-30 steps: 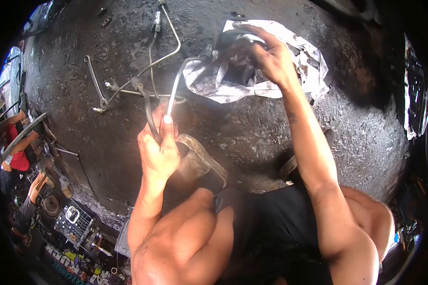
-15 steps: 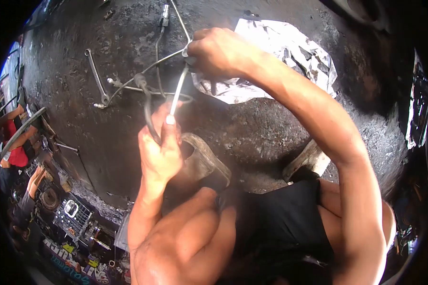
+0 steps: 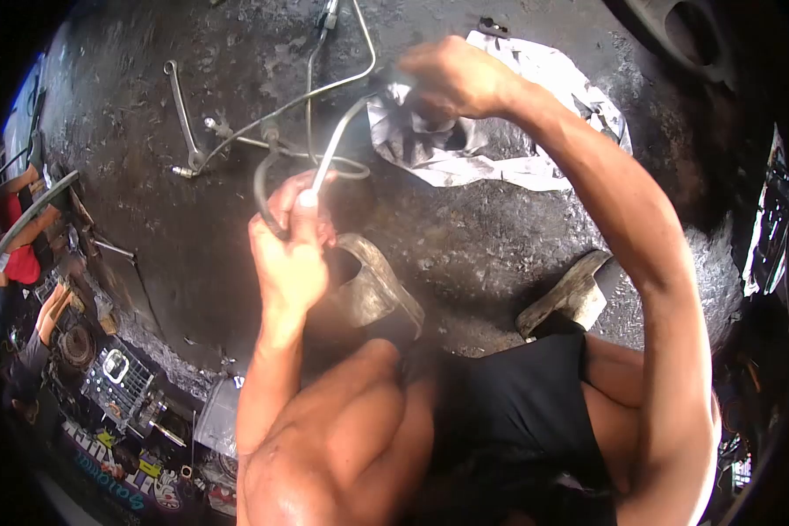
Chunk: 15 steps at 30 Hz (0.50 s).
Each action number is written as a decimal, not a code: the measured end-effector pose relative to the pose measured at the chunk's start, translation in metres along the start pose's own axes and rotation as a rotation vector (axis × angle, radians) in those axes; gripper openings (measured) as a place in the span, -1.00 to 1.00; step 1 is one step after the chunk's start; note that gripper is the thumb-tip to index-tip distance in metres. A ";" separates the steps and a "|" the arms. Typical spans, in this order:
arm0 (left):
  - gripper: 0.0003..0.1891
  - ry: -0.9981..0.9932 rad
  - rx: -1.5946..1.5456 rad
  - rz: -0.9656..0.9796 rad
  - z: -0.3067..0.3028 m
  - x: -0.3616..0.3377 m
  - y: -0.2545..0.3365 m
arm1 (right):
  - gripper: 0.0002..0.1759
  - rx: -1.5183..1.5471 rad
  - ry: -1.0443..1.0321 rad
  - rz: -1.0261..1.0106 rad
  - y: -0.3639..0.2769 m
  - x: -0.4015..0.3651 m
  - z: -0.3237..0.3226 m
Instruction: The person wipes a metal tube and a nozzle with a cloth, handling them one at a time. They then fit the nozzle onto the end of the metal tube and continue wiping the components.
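My left hand (image 3: 291, 237) is closed around a bent metal and rubber hose line, its thumb pressed on the pale tube (image 3: 331, 149). That tube curves up and to the right toward my right hand (image 3: 451, 79), whose blurred fingers are curled near its far end; what they hold, if anything, is hidden. Thin bent metal pipes (image 3: 310, 93) with fittings lie on the dark floor just beyond my left hand. A crumpled white cloth (image 3: 535, 167) with dark stains lies under and beside my right hand.
A combination wrench (image 3: 181, 110) lies at the left on the floor (image 3: 473, 228). Worn footwear (image 3: 373, 285) shows near my knees. Gearbox-like metal parts (image 3: 118, 381) stand at the lower left, near another person's arms (image 3: 53, 311). A large dark metal part (image 3: 684, 35) is at the upper right.
My right hand has moved up and to the right, away from the pipe bend. The pale tube now shows a longer curve. My left hand keeps its grip, slightly shifted.
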<state>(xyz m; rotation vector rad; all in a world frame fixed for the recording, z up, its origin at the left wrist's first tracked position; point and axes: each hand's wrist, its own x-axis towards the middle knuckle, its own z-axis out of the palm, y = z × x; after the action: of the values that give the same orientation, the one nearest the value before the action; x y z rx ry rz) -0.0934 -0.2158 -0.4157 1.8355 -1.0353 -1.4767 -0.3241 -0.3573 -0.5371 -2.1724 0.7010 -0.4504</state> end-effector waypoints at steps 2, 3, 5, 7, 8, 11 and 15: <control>-0.72 0.002 -0.131 -0.022 -0.005 0.004 -0.016 | -0.73 0.336 0.239 0.208 -0.014 -0.011 -0.008; -0.72 0.003 -0.204 -0.075 -0.007 0.002 -0.021 | -0.76 0.611 0.260 0.476 -0.030 -0.021 -0.014; -0.72 0.008 -0.361 -0.170 -0.008 0.001 -0.024 | -0.71 0.917 0.089 0.598 -0.036 -0.058 -0.024; -0.72 0.013 -0.528 -0.244 -0.010 0.006 -0.026 | -0.54 0.885 -0.258 0.591 -0.017 -0.085 0.011; -0.71 -0.009 -0.649 -0.319 -0.014 0.007 -0.030 | -0.48 0.710 -0.427 0.638 -0.024 -0.087 0.014; -0.63 -0.131 -0.882 -0.433 -0.031 0.010 -0.053 | -0.11 0.648 -0.193 0.949 -0.037 -0.086 0.030; -0.57 -0.370 -1.097 -0.399 -0.037 0.001 -0.060 | -0.42 1.453 0.472 0.939 -0.049 -0.072 0.048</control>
<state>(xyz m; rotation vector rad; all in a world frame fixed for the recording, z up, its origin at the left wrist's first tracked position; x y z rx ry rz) -0.0444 -0.1852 -0.4560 0.9880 0.1191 -2.0653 -0.3394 -0.2590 -0.5353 -0.2886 1.0535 -0.6425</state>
